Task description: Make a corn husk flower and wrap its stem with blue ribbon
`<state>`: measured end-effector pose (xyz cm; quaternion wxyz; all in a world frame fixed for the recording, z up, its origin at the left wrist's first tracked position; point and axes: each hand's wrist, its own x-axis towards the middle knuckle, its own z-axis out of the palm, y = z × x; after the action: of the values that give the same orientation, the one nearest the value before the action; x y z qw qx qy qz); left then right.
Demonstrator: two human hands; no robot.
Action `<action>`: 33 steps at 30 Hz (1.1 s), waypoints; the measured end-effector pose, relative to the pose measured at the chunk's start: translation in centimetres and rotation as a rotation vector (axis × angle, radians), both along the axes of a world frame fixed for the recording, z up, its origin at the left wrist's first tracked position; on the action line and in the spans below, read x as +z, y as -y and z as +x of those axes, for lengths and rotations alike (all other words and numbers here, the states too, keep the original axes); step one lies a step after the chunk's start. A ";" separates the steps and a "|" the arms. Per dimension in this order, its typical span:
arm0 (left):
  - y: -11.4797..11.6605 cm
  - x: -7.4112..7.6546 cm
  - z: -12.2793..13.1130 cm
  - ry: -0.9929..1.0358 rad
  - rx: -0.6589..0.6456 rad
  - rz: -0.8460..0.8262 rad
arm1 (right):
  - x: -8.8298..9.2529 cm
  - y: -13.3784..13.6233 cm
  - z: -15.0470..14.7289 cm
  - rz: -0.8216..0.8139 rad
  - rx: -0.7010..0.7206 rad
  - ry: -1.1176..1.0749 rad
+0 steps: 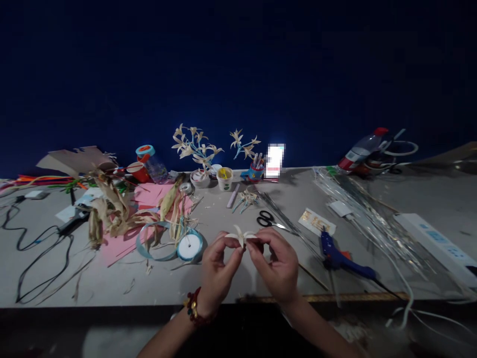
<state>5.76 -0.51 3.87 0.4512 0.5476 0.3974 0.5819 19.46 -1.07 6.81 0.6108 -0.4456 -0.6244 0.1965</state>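
My left hand (218, 268) and my right hand (278, 266) meet above the front of the grey table (231, 278). Both pinch a small pale husk flower (241, 235) between thumbs and fingertips, its petals spread upward. A beaded bracelet (194, 306) sits on my left wrist. A blue ribbon spool (189, 245) lies just left of my left hand. Black-handled scissors (269, 219) lie behind my right hand.
A blue glue gun (341, 257) lies to the right, beside clear plastic sleeves (372, 219) and a power strip (436, 241). Dried corn husks (112, 211) on pink paper and black cables (40, 248) fill the left. Finished husk flower sprays (196, 144), cups and jars stand at the back.
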 end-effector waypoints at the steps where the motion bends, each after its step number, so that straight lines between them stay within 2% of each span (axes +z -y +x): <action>1: 0.0 0.1 0.0 -0.001 -0.007 0.004 | 0.1 0.0 -0.1 -0.008 -0.007 0.004; 7: 0.0 0.0 0.0 -0.017 -0.044 0.036 | -0.1 0.0 -0.2 -0.025 -0.010 -0.005; 33: -0.3 1.1 -0.2 -0.131 -0.004 0.155 | 0.1 -0.3 0.1 -0.034 0.009 0.030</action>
<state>5.55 -0.19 4.98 0.3818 0.6185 0.3787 0.5730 19.58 -0.76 6.91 0.5930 -0.4560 -0.6318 0.2030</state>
